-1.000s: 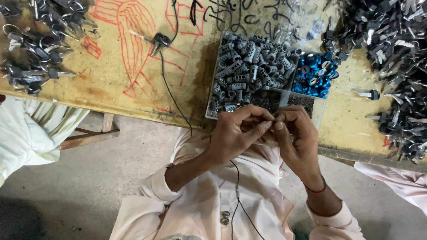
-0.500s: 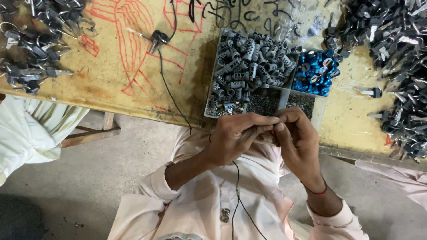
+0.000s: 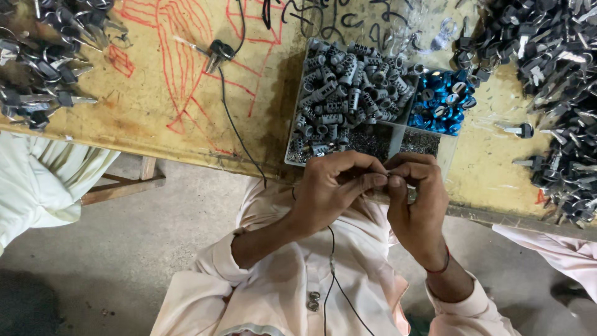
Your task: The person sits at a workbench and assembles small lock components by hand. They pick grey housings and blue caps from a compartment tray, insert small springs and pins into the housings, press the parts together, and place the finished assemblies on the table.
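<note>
**Hands meet over a small metal part at the bench edge**

Both hands work close together just in front of my chest, at the near edge of the yellow bench point(image 3: 186, 106). My left hand point(image 3: 336, 190) is curled nearly closed, thumb and forefinger pinched on a small metal part point(image 3: 390, 180) that is mostly hidden between the fingertips. My right hand point(image 3: 418, 205), a red thread around its wrist, is also curled tight, its fingertips touching the same part from the other side, so the two hands meet on it.

Just beyond my knuckles sits a divided plastic tray point(image 3: 295, 155) on the bench. Its large compartment is heaped with grey metal cylinders point(image 3: 342, 93); a smaller compartment to the right holds blue rings point(image 3: 441, 102); the near compartments hold very fine pieces I cannot make out.

Piles of black-headed keys point(image 3: 553, 74) cover the right end of the bench, and another pile point(image 3: 43, 68) lies at the far left. Red scribbles point(image 3: 174, 68) mark the bench top, where a single key point(image 3: 217, 53) rests beside a thin black cable point(image 3: 239, 134) that runs down toward my pale shirt point(image 3: 280, 292). A second person's light sleeve point(image 3: 37, 186) shows at the left.
</note>
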